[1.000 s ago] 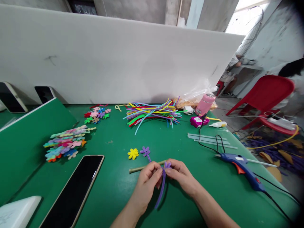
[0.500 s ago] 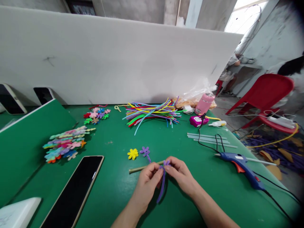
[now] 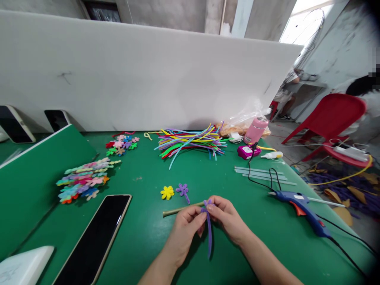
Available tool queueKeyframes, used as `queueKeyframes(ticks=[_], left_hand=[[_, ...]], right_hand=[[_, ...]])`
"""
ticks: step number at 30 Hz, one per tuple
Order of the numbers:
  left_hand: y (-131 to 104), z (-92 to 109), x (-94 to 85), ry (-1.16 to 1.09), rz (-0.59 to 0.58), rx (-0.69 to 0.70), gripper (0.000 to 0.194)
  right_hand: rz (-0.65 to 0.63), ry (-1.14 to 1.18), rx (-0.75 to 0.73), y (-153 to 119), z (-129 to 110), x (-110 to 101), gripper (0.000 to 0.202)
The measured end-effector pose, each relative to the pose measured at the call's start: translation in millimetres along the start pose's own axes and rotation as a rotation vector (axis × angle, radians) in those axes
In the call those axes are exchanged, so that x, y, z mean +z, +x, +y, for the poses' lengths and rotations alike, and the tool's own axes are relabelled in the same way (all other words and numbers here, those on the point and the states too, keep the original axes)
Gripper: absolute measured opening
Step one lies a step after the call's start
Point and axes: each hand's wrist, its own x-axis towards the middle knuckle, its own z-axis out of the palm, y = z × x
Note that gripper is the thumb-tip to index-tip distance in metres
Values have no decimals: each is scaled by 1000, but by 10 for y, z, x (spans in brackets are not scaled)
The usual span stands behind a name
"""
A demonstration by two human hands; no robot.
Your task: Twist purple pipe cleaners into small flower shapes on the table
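Note:
Between my two hands is a purple pipe cleaner (image 3: 209, 237), partly bent into loops at its top, with a long tail hanging toward me. My left hand (image 3: 188, 227) pinches it from the left with thumb and fingers. From the right, my right hand (image 3: 227, 217) pinches the looped part. A thin olive-green stick (image 3: 175, 211) lies on the table just behind my fingers, its right part hidden by them. Beyond it lie a yellow pipe-cleaner flower (image 3: 167, 192) and a finished-looking purple flower (image 3: 182, 189) with a short stem.
A heap of coloured pipe cleaners (image 3: 190, 141) lies at the back. Flower piles (image 3: 84, 180) and a phone (image 3: 95, 237) are on the left. A blue glue gun (image 3: 303, 209), glue sticks (image 3: 261, 173) and a pink bottle (image 3: 255, 130) are on the right. A person sits beyond the red chair (image 3: 329, 118).
The hanging tail of the purple pipe cleaner has swung to the right and now points nearly straight toward me. Both hands stay in about the same place, still pinching.

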Motion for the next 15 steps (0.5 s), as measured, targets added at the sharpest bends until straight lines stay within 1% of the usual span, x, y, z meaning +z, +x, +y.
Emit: queueKeyframes(ticks=[3,5,8,11,15], left_hand=[[5,10,-10,-89,-46,-53,24],[14,4,-24,-92,-35,-51,23],[24,-13,-40,-1,38,19,21],[25,-26,-44,128,98,115,18],[24,-37,-46,262,134,226,14]], right_hand=[[-30,-12,22,3,-22,4,31],[-20,-50,42,9,-49,14,33],[-1,-146,62,32,-89,33,35],[-17,-270,34,70,-139,45,35],[-56,-559,-2,132,-257,57,27]])
